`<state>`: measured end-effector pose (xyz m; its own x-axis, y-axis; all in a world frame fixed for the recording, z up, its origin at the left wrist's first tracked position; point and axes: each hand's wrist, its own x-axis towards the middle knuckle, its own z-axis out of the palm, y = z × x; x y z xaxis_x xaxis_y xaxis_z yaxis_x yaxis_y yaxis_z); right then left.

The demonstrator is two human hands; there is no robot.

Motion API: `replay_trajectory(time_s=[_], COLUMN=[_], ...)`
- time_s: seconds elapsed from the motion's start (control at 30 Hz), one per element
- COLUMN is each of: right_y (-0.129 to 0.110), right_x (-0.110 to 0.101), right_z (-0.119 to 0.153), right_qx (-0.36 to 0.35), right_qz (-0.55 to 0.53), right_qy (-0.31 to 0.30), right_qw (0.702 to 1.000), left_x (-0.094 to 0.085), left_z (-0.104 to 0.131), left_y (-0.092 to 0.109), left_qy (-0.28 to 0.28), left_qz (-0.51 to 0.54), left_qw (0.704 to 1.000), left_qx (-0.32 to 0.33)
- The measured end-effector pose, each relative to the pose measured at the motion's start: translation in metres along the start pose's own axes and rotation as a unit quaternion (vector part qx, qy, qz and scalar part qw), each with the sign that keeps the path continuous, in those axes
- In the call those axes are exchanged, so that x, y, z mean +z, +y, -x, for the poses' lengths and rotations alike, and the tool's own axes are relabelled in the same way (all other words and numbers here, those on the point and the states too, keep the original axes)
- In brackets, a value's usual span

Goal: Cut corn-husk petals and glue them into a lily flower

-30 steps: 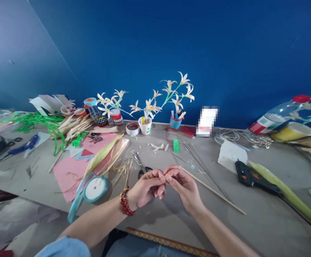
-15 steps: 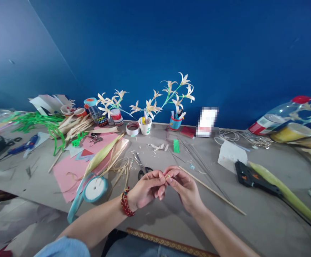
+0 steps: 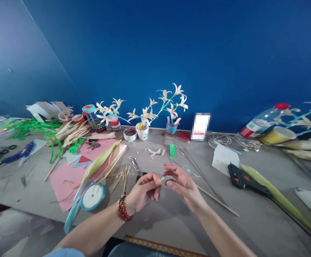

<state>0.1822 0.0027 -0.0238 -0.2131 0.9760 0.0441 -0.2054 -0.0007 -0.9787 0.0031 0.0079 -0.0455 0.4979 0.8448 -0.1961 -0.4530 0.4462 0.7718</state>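
Note:
Between thumb and forefinger, my left hand pinches a tiny pale yellow-green piece, too small to name. My right hand is just to its right, fingers apart and holding nothing, its fingertips close to the piece. Scissors lie behind my left hand, their handles partly hidden by it. A thin wooden stick runs along the table under and to the right of my right hand. Dry husk strips lie beside my left wrist.
Pale artificial flowers stand in a white cup by the blue wall. At right lie a black glue gun and a long green husk. A ribbon roll, pink paper and a blue glue gun are at left.
My right fingers have come off the tiny piece and spread apart, while my left hand keeps its pinch. The whole view has shifted slightly.

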Motion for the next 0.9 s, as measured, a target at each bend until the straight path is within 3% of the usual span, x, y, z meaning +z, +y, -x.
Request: replay_trajectory(time_s=[0.13, 0.2, 0.27, 0.33, 0.4, 0.43, 0.57, 0.7, 0.9], right_y=[-0.036, -0.05, -0.056, -0.054, -0.045, -0.04, -0.024, -0.018, -0.015], right_x=[-0.049, -0.091, -0.138, -0.183, -0.218, -0.231, -0.249, -0.249, -0.253], right_z=[0.008, 0.021, 0.039, 0.059, 0.077, 0.083, 0.09, 0.081, 0.075], right_qx=[-0.009, -0.037, -0.02, 0.004, 0.046, 0.064, 0.076, 0.097, 0.074], right_qz=[0.167, 0.311, 0.381, 0.562, 0.695, 0.73, 0.785, 0.807, 0.804], right_qy=[0.059, 0.129, 0.193, 0.255, 0.23, 0.205, 0.118, 0.103, 0.101], right_qw=[0.984, 0.941, 0.904, 0.787, 0.68, 0.649, 0.603, 0.574, 0.581], left_x=[-0.002, -0.002, -0.003, -0.004, -0.006, -0.007, -0.008, -0.008, -0.011], left_z=[-0.001, -0.001, -0.001, 0.0, 0.0, 0.0, -0.002, -0.003, -0.005], left_y=[0.001, 0.002, 0.004, 0.006, 0.007, 0.007, 0.007, 0.008, 0.007], left_qy=[0.017, 0.016, 0.015, 0.015, 0.012, 0.011, 0.012, 0.011, 0.007], left_qz=[-0.004, -0.006, -0.006, -0.001, 0.009, 0.014, 0.024, 0.025, 0.023], left_qw=[1.0, 1.0, 1.0, 1.0, 1.0, 1.0, 1.0, 1.0, 1.0], left_qx=[0.012, 0.01, 0.004, 0.001, 0.003, 0.004, 0.001, -0.001, 0.002])
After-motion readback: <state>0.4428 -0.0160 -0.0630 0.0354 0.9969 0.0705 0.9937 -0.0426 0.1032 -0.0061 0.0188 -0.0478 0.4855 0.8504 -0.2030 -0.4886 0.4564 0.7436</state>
